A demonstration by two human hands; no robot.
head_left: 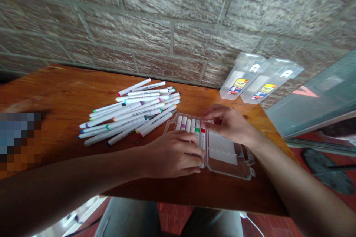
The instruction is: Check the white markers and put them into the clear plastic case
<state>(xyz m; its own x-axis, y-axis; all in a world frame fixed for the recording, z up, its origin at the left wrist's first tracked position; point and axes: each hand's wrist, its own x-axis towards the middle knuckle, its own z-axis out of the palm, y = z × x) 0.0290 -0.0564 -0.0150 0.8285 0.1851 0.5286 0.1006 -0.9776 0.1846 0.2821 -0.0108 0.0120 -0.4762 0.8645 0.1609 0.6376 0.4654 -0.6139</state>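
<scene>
A clear plastic case (pixel 228 172) lies opened flat on the table, its lid folded out to the right. Several white markers (pixel 188 124) stand side by side in its left half, with purple, green and red bands visible among them. My left hand (pixel 175 153) rests across their lower part, fingers stretched out and covering much of the row. At the upper end of the red-banded marker (pixel 203 137) is my right hand (pixel 232 124), its thumb and fingers bent but apart. Whether its fingertips touch that marker, I cannot tell. Left of the case lies a loose pile of white markers (pixel 130 113).
Two translucent plastic boxes (pixel 236 77) with yellow labels stand at the back right of the wooden table (pixel 55 92), against the stone wall (pixel 155 40). A pixelated patch covers something at the left edge. A white cable (pixel 254 224) hangs below the front edge.
</scene>
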